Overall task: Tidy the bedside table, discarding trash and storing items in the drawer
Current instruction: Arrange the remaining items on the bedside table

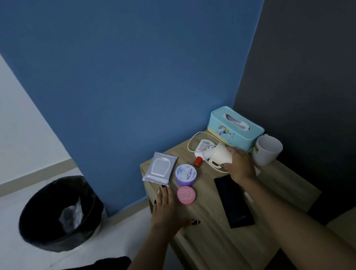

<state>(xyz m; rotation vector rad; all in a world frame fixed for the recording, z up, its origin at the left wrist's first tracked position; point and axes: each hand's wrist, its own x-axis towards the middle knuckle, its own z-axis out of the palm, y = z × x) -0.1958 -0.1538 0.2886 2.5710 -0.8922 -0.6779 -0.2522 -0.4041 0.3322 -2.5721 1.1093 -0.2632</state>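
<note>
My right hand (pixel 239 164) grips a white paper cup (pixel 220 153), tipped on its side above the back of the wooden bedside table (pixel 214 229). My left hand (pixel 169 209) lies flat and open on the table's left edge, fingertips near a grey wet-wipes pack (pixel 160 167) and beside a pink round tin (pixel 186 195). A purple jar (pixel 186 174) stands behind the tin. A red cap (pixel 198 161), a crumpled wrapper (pixel 204 148) and a white cable (pixel 191 141) lie under the cup. A black phone (pixel 233 201) lies at the right.
A teal tissue box (pixel 235 127) and a white mug (pixel 266 152) stand at the table's back right corner against the dark wall. A black-lined bin (pixel 60 213) with plastic inside stands on the floor to the left.
</note>
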